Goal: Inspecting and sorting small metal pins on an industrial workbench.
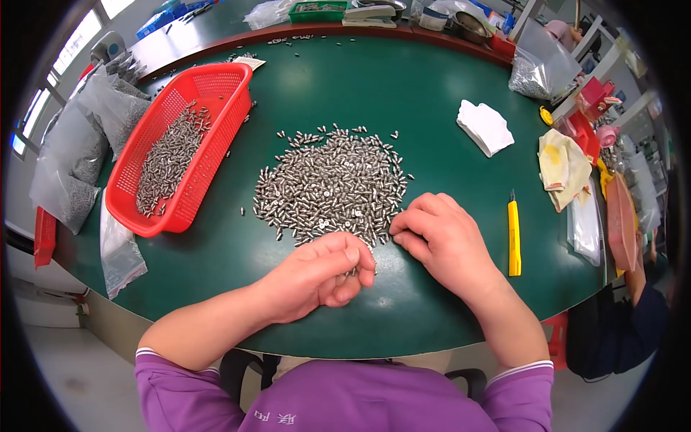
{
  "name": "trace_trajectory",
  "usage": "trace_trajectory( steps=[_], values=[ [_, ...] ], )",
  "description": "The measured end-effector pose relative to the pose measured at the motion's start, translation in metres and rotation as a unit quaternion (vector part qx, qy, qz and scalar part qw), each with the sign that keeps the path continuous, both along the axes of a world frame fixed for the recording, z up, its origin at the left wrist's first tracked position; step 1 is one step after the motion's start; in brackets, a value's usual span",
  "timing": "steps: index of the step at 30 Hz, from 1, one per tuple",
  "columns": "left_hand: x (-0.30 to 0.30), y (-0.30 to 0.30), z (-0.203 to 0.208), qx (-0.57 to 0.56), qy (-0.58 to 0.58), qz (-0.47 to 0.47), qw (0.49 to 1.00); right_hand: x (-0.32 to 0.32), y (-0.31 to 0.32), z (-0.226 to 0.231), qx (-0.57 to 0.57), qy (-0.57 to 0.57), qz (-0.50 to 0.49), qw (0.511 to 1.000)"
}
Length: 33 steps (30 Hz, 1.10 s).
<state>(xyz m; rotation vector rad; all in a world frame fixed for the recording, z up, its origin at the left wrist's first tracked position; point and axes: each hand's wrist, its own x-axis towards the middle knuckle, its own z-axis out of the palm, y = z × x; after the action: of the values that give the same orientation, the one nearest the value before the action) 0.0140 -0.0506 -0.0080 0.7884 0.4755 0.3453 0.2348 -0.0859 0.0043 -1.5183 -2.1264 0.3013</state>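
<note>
A wide heap of small silver, bullet-shaped metal parts (327,180) lies on the green tabletop (403,302) in front of me. At the heap's near edge, my left hand (317,277) is curled palm-up, with a few of these parts showing between its bent fingers. My right hand (446,241) rests at the heap's right edge, its thumb and fingertips drawn together against the outermost parts; whether a part is between them is hidden. To the left, a red perforated plastic basket (205,183) holds a smaller pile of the same parts (173,162).
On the right lie a yellow utility knife (514,241), a folded white cloth (486,128) and a stained cream glove (563,169). Clear bags of metal parts (79,155) crowd the left edge; another bag (543,61) stands far right. A green tray (318,10) sits beyond the raised back edge.
</note>
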Motion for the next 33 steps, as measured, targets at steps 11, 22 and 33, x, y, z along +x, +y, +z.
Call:
trace_trajectory(
  steps=[11,22,33],
  values=[
    [0.0,-0.004,0.003,0.01,0.016,-0.022,1.0,-0.019,-0.004,0.004,-0.045,0.244,0.128,0.96],
    [0.0,-0.002,0.0,-0.013,0.002,-0.025,1.0,-0.013,-0.001,0.003,0.043,0.144,0.064,0.987],
    [-0.002,0.0,0.003,-0.031,0.005,-0.013,0.999,-0.003,-0.002,0.001,0.006,0.021,0.034,0.999]
  ],
)
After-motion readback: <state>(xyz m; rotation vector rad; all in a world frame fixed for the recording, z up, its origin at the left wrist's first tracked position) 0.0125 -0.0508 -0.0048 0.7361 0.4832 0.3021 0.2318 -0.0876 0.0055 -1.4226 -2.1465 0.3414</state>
